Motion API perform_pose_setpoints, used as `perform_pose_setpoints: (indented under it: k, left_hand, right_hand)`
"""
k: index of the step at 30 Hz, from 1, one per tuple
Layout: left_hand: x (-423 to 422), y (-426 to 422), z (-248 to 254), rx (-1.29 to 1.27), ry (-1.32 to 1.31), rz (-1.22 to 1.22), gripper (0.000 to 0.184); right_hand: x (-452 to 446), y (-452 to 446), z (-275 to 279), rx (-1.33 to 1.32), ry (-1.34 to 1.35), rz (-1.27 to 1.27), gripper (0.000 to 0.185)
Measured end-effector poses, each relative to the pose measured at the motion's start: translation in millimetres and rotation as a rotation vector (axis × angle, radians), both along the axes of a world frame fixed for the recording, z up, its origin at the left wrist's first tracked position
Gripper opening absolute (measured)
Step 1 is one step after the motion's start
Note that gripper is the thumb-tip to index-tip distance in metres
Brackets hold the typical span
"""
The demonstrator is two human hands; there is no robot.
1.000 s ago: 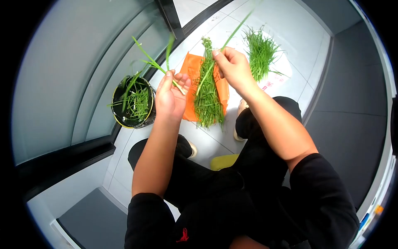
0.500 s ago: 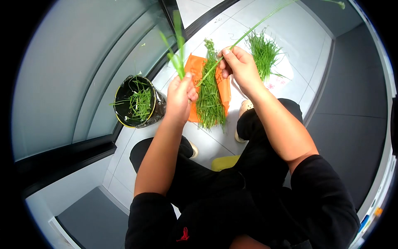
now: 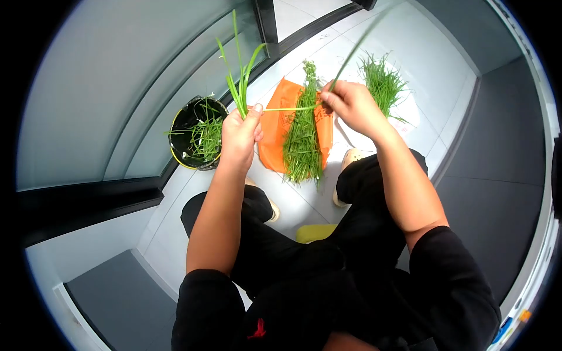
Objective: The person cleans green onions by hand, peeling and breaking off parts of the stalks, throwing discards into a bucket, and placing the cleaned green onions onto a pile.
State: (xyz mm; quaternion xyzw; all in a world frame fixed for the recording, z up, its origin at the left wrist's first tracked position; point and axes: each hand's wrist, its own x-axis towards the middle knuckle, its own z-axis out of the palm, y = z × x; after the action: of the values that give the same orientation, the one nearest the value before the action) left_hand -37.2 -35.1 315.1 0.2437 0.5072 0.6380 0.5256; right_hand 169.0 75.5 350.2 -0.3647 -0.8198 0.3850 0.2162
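My left hand [image 3: 240,136] is closed round a few green leafy stalks [image 3: 239,88] that point upward. A pale thin stem runs from its thumb across to my right hand [image 3: 350,105], whose fingers pinch a long green stalk [image 3: 351,55] rising to the upper right, its far part blurred. Below and between my hands a thick bundle of green stalks [image 3: 302,137] lies on an orange sheet [image 3: 274,140]. To the right, past my right hand, a second green pile [image 3: 381,85] rests on a white sheet [image 3: 407,114].
A black bucket [image 3: 180,131] with a yellow rim and green scraps inside stands on the left beside a glass panel [image 3: 140,76]. My knees and light shoes [image 3: 351,158] are close below the bundle. A yellow-green object [image 3: 316,233] sits between my legs.
My left hand has closed round its stalks and turned them upright. My right hand has moved a little right and down with its stalk. The view has shifted slightly.
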Motion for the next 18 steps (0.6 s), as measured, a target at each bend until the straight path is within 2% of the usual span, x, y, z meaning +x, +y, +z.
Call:
perform_pose_setpoints:
  k: [1,2,6,9,11,12,14,16,17,18]
  left_hand:
    - [-2,0,0,-0.022,0.140,0.010,0.015]
    - [-1,-1,1,-0.022,0.142,0.004,0.015]
    - [4,2,1,-0.005,0.154,-0.030,0.013]
    - [6,9,0,0.059,0.032,0.015,0.012]
    - [7,12,0,0.108,-0.047,0.055,0.012]
    - [8,13,0,0.120,-0.101,0.074,0.013]
    - [12,15,0,0.133,-0.153,0.096,0.015]
    - [33,17,10,0.055,-0.227,0.203,0.021]
    - [40,16,18,0.046,-0.332,0.177,0.024]
    - [40,12,17,0.044,-0.332,0.173,0.024]
  right_hand:
    - [0,-3,-1,0.167,-0.131,0.074,0.017]
    - [1,-7,-2,0.336,-0.266,0.146,0.017]
    - [-6,-23,-15,0.229,-0.379,0.369,0.019]
    - [-12,-28,-26,0.308,-0.274,0.379,0.017]
    - [-19,-37,-21,-0.361,0.056,0.220,0.018]
    - [-20,-39,-21,-0.359,0.055,0.221,0.018]
    - [-25,-41,-22,-0.571,0.017,0.357,0.018]
    - [-30,-45,-32,-0.593,0.000,0.410,0.020]
    - [-32,-47,-37,-0.730,0.033,0.455,0.021]
    - [-35,-49,-40,-0.867,0.067,0.497,0.022]
